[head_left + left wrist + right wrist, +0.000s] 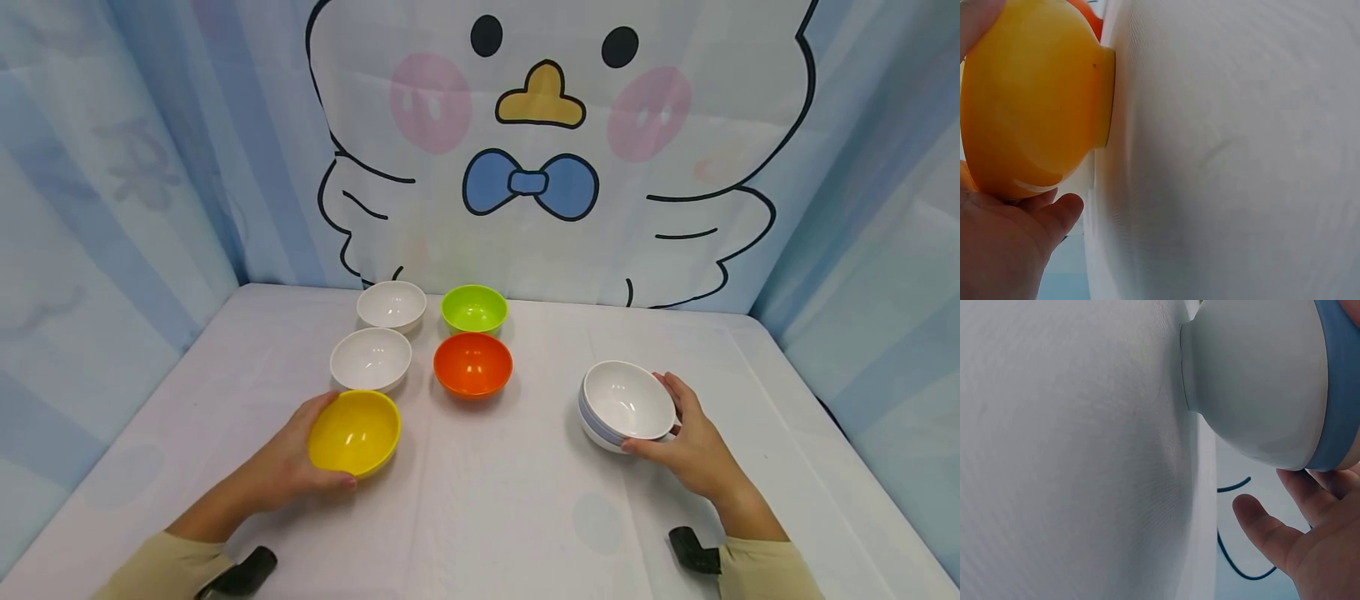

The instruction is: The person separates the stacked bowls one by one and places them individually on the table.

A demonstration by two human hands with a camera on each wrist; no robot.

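My left hand (pixel 288 462) grips a yellow bowl (pixel 354 433) from its left side, thumb at the near rim and fingers at the far side. In the left wrist view the foot of the yellow bowl (pixel 1107 97) is at the tabletop; whether it touches I cannot tell. My right hand (pixel 697 450) holds a stack of nested bowls by the right side, thumb at the near rim. A white bowl (pixel 628 398) is uppermost, a blue layer (pixel 1342 381) shows below its rim, and another white bowl (pixel 1260 381) is at the bottom.
Behind the yellow bowl stand a white bowl (pixel 371 358) and a farther white bowl (pixel 392 305). To their right are an orange bowl (pixel 472 365) and a green bowl (pixel 474 308). Printed curtains (pixel 532 250) close off the back and sides of the white-covered table (pixel 510 517).
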